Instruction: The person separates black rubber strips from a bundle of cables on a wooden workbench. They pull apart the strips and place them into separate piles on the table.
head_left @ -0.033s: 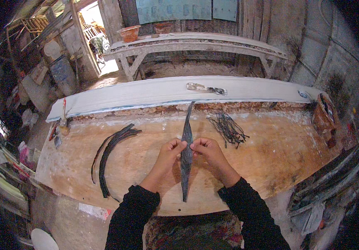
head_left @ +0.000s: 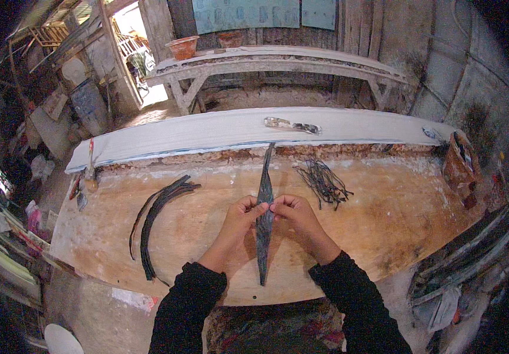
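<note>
Upright in the middle of the wooden board [head_left: 166, 253] is a long dark grey strip [head_left: 263, 236], wide at its middle and tapering to both ends. My left hand [head_left: 240, 221] pinches its left edge between thumb and fingers. Opposite, my right hand [head_left: 299, 218] pinches the right edge, the two thumb tips nearly meeting on the strip. To the left lies a curved bundle of dark strips [head_left: 151, 230]. A loose pile of thin dark strands [head_left: 324, 183] rests beyond my right hand.
Across the board's far edge runs a white raised ledge [head_left: 195, 131] with a stained, handled tool [head_left: 293, 125] on it. A brush [head_left: 91, 177] lies at the left, a brown container [head_left: 461, 159] at the right. Beyond stands a white bench [head_left: 290, 64] holding an orange pot [head_left: 182, 47].
My left thumb has shifted slightly right and down over the strip, closer to the right thumb. The other things have stayed where they were.
</note>
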